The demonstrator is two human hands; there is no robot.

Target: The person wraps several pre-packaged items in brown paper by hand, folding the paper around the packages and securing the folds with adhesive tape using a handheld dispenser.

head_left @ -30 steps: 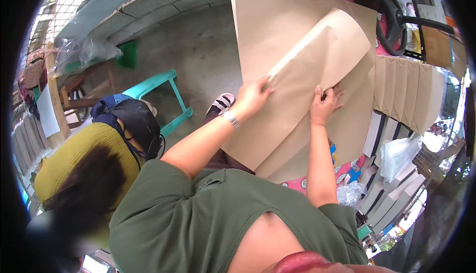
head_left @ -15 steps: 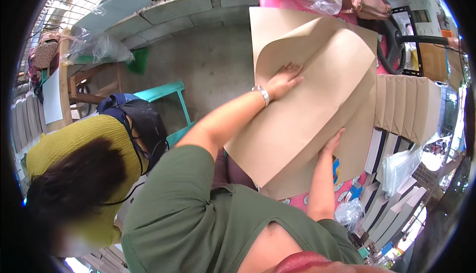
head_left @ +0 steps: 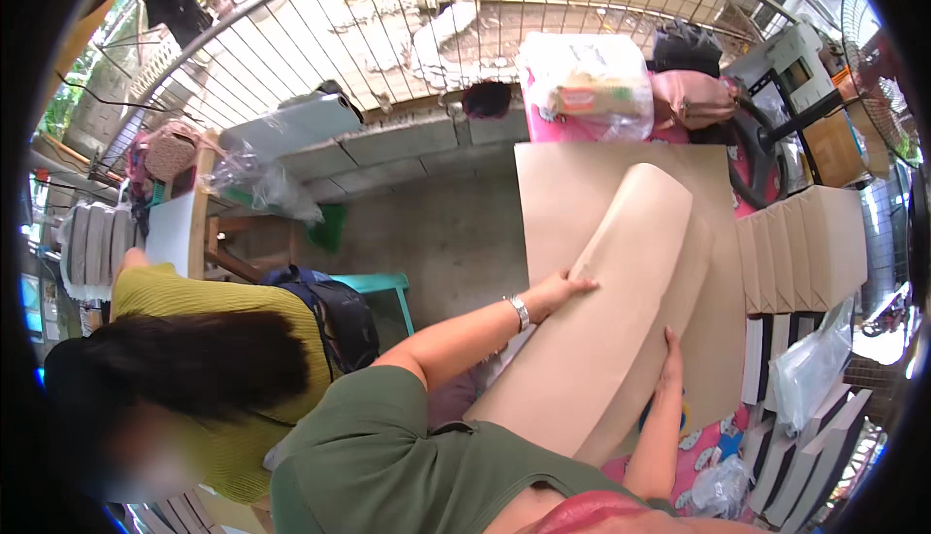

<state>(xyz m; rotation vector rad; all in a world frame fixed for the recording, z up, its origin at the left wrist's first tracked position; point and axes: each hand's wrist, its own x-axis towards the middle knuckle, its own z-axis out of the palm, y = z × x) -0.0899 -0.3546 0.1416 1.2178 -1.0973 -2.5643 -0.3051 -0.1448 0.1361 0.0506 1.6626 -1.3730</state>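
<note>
A big sheet of brown kraft paper (head_left: 601,330) is curled lengthwise into a loose, rounded fold and slants toward my lap. My left hand (head_left: 562,293), below a silver wristband (head_left: 520,313), grips its left edge, thumb on top and the other fingers mostly hidden. Along the right side, my right hand (head_left: 671,361) holds the paper, its fingers partly out of sight. More flat brown paper (head_left: 553,180) lies beneath on the table. Beside my right forearm, a blue and yellow round item (head_left: 683,410) is partly covered.
Brown wrapped bundles (head_left: 795,248) and thick book-like stacks (head_left: 810,456) line the right side. A pink bag (head_left: 693,97) and plastic-wrapped goods (head_left: 592,83) sit at the far end. On the left are a person in yellow (head_left: 233,369) and a teal bench (head_left: 378,287).
The brown sheet has been drawn into a narrower curl. My left hand has gone from lying flat on it to gripping its left edge; the right hand now holds the right side. The view has tilted up.
</note>
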